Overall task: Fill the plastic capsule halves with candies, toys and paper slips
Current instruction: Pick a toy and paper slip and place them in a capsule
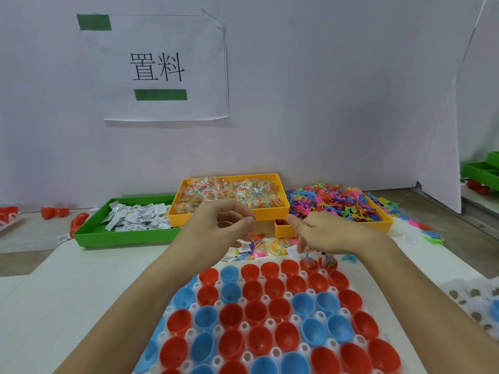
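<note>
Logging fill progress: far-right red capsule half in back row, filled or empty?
Filled: the far-right red capsule half holds colourful candy and a paper slip standing up.

Your two bare hands hover above the far edge of a white holder tray (272,323) packed with open red and blue capsule halves (278,310). Your left hand (216,228) is curled, fingertips pinched together. Your right hand (321,233) reaches its fingers down into a filled red half (307,263) in the far row. Behind sit a green tray of paper slips (129,220), a yellow tray of candy packets (229,195) and a heap of colourful toys (334,203).
</note>
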